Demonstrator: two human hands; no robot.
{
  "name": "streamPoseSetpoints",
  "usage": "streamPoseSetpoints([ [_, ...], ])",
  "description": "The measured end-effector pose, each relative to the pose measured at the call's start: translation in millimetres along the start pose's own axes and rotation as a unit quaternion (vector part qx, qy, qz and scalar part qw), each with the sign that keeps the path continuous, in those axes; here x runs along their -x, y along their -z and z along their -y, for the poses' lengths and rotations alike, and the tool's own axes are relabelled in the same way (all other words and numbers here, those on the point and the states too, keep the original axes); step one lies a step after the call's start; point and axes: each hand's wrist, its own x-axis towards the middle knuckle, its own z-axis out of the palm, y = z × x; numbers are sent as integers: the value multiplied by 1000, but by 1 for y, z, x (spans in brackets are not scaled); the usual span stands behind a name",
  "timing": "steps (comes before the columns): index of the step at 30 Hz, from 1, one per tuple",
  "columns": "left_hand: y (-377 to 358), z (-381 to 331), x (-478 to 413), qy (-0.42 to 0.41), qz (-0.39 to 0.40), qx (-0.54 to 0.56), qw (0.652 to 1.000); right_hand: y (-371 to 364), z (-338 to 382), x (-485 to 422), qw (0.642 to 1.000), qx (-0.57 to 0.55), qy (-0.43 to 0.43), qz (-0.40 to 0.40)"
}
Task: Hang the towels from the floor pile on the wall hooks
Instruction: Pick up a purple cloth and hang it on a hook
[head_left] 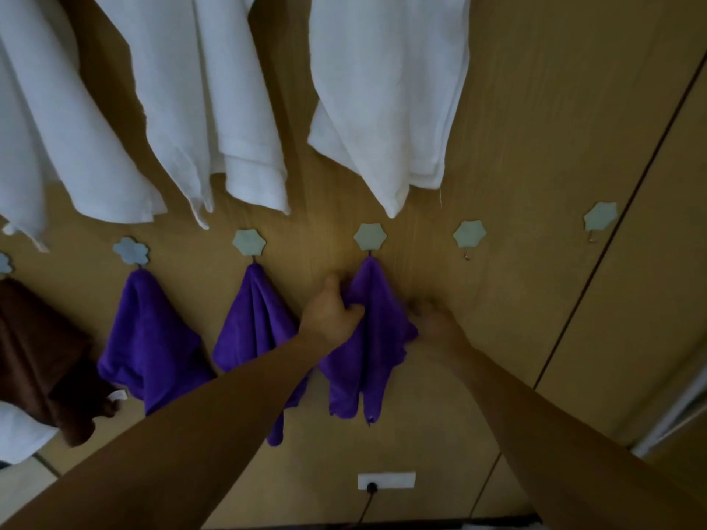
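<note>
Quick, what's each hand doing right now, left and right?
Left hand: grips the purple fleecy towel hanging from the pale flower-shaped wall hook.
Right hand: blurred beside that towel's right edge; open or closed cannot be told.

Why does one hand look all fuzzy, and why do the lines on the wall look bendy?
Head view: the right hand is smeared by motion blur beside the purple towel, while the left hand gripping it looks sharper. Head view: the wide-angle lens bows the dark wall seam and splays the white towels. Head view: the light is dim, so colours look murky.
</note>
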Motion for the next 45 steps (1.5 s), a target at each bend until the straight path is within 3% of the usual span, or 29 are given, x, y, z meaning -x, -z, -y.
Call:
streamPoseSetpoints([
  [3,3,-10,-1,-41,3,28,999,2,35,2,970,-172,160,-54],
  [5,4,-15,-4,-82,30,21,996,-3,51,0,961,-191,180,-90],
  [10,6,-17,-9,-87,43,-1,995,-14,65,-6,954,-243,124,-123],
  [15,1,-18,-6,-51,53,-18,997,-13,67,-8,972,-175,97,-123],
  [20,8,-17,5,-43,108,-5,993,-9,59,1,980,-178,39,-79],
  [24,11,1,27,-27,65,-122,990,-17,43,24,984,-153,-5,-90],
  [29,15,2,33,-232,38,-269,934,-22,30,63,987,-85,-56,-120],
  [32,18,0,32,-271,88,-294,912,-21,34,91,982,-36,-109,-148],
  [37,13,2,57,-365,105,-309,872,-27,38,157,963,5,-195,-184],
  [41,-5,-12,108,-425,192,-284,838,-44,35,238,942,15,-279,-184],
  [45,-24,-34,168,-492,282,-261,781,-56,31,335,896,3,-389,-213],
])
